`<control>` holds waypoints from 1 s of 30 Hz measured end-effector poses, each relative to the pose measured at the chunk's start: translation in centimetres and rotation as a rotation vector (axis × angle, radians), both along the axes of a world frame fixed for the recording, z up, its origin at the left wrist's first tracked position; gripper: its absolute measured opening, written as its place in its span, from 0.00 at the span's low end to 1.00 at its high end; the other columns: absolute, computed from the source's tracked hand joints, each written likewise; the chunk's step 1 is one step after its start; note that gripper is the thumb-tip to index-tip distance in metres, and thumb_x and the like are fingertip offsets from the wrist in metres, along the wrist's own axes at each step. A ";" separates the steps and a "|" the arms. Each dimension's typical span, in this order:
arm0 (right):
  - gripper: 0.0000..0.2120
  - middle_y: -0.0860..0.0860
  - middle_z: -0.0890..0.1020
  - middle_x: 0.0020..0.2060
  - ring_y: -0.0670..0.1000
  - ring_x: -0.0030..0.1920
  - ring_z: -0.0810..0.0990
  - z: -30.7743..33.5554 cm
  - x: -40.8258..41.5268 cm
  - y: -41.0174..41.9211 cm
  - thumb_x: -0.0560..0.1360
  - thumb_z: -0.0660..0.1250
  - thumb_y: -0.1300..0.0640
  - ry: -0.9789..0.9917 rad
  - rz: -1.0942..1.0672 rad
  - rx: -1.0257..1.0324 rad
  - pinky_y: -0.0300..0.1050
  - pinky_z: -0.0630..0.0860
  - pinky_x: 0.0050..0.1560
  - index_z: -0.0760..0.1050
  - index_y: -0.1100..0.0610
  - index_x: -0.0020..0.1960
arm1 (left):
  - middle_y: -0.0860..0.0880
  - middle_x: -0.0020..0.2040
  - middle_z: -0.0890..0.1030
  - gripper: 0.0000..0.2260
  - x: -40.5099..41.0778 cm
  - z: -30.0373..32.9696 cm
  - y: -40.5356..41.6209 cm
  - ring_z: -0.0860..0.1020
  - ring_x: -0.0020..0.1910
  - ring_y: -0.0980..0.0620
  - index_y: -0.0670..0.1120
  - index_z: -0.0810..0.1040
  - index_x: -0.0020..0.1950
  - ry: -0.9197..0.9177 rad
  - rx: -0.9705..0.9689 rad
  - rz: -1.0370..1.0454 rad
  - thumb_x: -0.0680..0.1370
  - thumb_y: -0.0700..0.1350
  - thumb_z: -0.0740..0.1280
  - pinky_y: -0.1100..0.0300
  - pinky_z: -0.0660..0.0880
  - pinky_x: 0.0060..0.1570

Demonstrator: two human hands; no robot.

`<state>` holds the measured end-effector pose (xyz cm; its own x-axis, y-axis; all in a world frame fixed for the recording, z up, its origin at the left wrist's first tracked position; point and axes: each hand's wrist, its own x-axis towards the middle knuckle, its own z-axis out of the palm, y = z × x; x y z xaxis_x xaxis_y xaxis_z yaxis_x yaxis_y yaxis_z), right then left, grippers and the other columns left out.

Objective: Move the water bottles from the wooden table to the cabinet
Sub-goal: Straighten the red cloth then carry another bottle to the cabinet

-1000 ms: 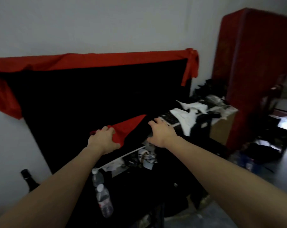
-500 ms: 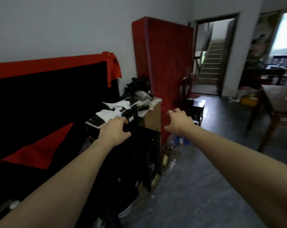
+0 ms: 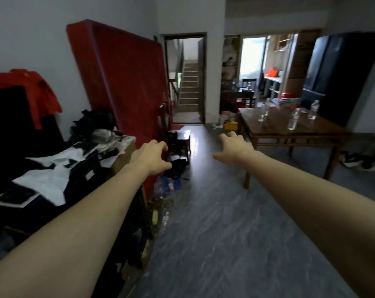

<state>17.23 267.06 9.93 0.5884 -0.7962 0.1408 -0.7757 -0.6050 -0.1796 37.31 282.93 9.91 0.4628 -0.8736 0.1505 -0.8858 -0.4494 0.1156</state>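
Both hands are held out in front of the person and carry nothing; the left hand (image 3: 151, 157) has its fingers loosely curled over empty air, and the right hand (image 3: 235, 147) has its fingers relaxed and a little spread, so both are released. The water bottles stand on the wooden tabletop (image 3: 274, 125) at the far right of the room, well apart from the hands; I can count four of them, one near the left part (image 3: 261, 115), one just behind it (image 3: 266, 108), one nearer the front (image 3: 293, 120) and one towards the right edge (image 3: 313, 110); all seem upright, but they are small in the view. To the left is dark furniture covered with black and white cloth (image 3: 51, 179); a red mattress (image 3: 126, 87) leans on the wall behind it.

In my judgement the step in hand is the walk towards the table to fetch a bottle; no bottle is taken yet. The next move calls for crossing the grey floor (image 3: 214, 233), then reaching over the table's near edge and closing the fingers round one bottle, perhaps one in each hand, without knocking down its neighbour.
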 end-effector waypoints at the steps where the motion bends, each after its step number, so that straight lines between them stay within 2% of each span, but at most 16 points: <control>1: 0.33 0.56 0.65 0.71 0.61 0.69 0.65 0.2 -0.8 -0.5 0.73 0.64 0.41 0.003 -0.023 0.010 0.61 0.67 0.63 0.61 0.52 0.73 | 0.47 0.69 0.71 0.31 -0.1 0.0 -1.0 0.71 0.69 0.42 0.53 0.70 0.72 0.011 0.061 -0.012 0.72 0.59 0.73 0.48 0.73 0.63; 4: 0.35 0.56 0.65 0.71 0.62 0.69 0.65 0.7 -2.9 -2.0 0.73 0.64 0.39 0.006 -0.086 0.039 0.62 0.68 0.64 0.60 0.51 0.75 | 0.47 0.75 0.65 0.38 -0.5 0.1 -3.9 0.68 0.72 0.41 0.53 0.65 0.77 0.064 0.206 -0.059 0.71 0.61 0.73 0.44 0.71 0.67; 8: 0.36 0.56 0.67 0.69 0.62 0.68 0.67 0.2 -5.2 -3.7 0.71 0.66 0.39 0.010 -0.150 0.074 0.61 0.69 0.63 0.60 0.50 0.74 | 0.47 0.73 0.67 0.35 -1.9 -0.6 -7.7 0.70 0.70 0.42 0.53 0.67 0.76 0.049 0.186 -0.156 0.73 0.61 0.72 0.45 0.73 0.64; 14: 0.31 0.55 0.70 0.66 0.61 0.66 0.69 -2.0 -7.0 -7.5 0.70 0.67 0.39 0.008 -0.248 0.110 0.62 0.69 0.61 0.66 0.49 0.69 | 0.48 0.71 0.70 0.30 -4.6 -3.0 -13.7 0.71 0.69 0.43 0.53 0.68 0.75 0.048 0.146 -0.237 0.75 0.58 0.70 0.47 0.73 0.62; 17: 0.30 0.55 0.69 0.66 0.61 0.66 0.69 -4.0 -7.6 -10.4 0.72 0.66 0.41 0.025 -0.284 0.124 0.62 0.69 0.61 0.64 0.49 0.71 | 0.49 0.70 0.71 0.28 -5.4 -4.6 -17.2 0.72 0.69 0.44 0.53 0.69 0.74 0.055 0.144 -0.243 0.75 0.58 0.69 0.49 0.72 0.59; 22: 0.31 0.56 0.68 0.68 0.61 0.66 0.69 -5.5 -8.1 -17.5 0.74 0.65 0.42 0.027 -0.287 0.139 0.62 0.69 0.62 0.62 0.50 0.73 | 0.49 0.69 0.72 0.26 -6.3 -6.1 -24.4 0.72 0.68 0.45 0.54 0.71 0.72 0.047 0.183 -0.245 0.76 0.57 0.68 0.52 0.70 0.55; 27: 0.29 0.55 0.68 0.68 0.61 0.67 0.69 -4.7 -8.7 -26.7 0.73 0.66 0.43 0.036 -0.277 0.147 0.62 0.69 0.61 0.64 0.51 0.71 | 0.49 0.70 0.71 0.25 -6.9 -5.1 -33.7 0.72 0.69 0.45 0.53 0.71 0.72 0.029 0.178 -0.226 0.76 0.58 0.68 0.49 0.71 0.60; 30: 0.29 0.56 0.68 0.67 0.61 0.66 0.68 -3.6 -8.9 -32.1 0.73 0.66 0.43 0.011 -0.267 0.133 0.61 0.71 0.60 0.64 0.52 0.70 | 0.48 0.70 0.71 0.24 -7.6 -4.3 -38.8 0.72 0.68 0.44 0.53 0.72 0.71 0.020 0.133 -0.239 0.77 0.58 0.67 0.49 0.73 0.59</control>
<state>8.29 234.97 6.29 0.3566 -0.9340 0.0197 -0.9066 -0.3511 -0.2340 29.66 244.12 5.63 0.2424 -0.9700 0.0200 -0.9668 -0.2398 0.0880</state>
